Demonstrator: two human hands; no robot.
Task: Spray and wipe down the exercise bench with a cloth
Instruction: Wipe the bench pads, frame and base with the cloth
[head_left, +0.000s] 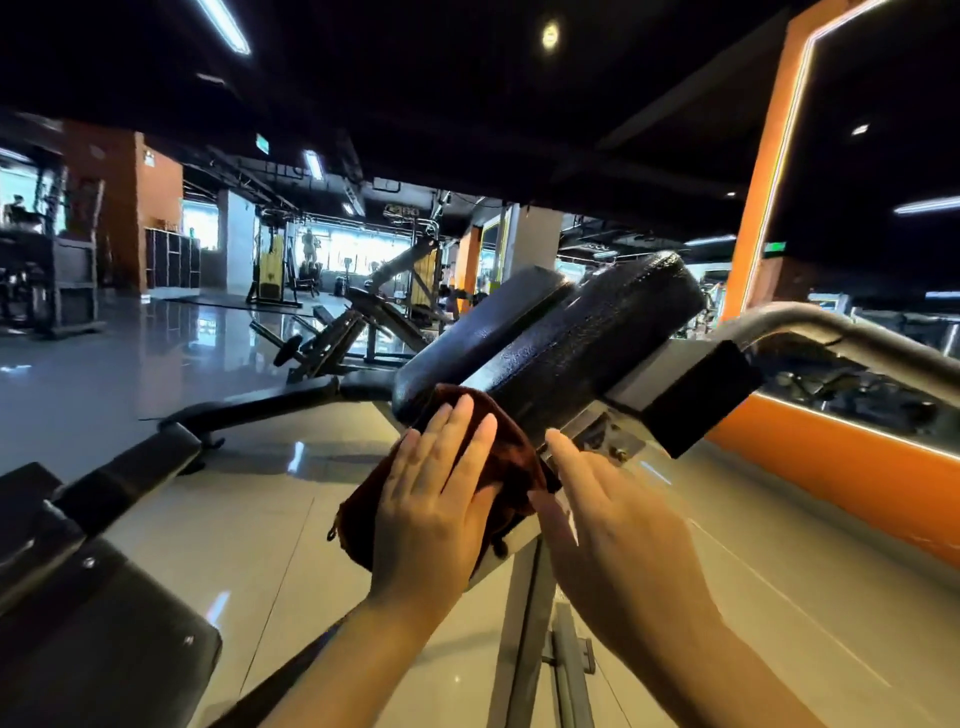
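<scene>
Two black padded cushions of the exercise bench (587, 343) slope up to the right in the middle of the view, and their surface glistens with droplets. A dark brown cloth (511, 467) lies over the lower end of the cushions. My left hand (441, 499) presses flat on the cloth with straight fingers. Just to the right, my right hand (608, 525) is held with straight fingers, the fingertips near the cloth's right edge and the metal bracket under the pad. No spray bottle is in view.
The bench's grey steel frame (831, 332) curves off to the right and its post (524, 623) drops to the tiled floor. A black footplate (104, 613) sits at lower left. An orange wall (857, 478) runs on the right. Other gym machines (363, 322) stand further back.
</scene>
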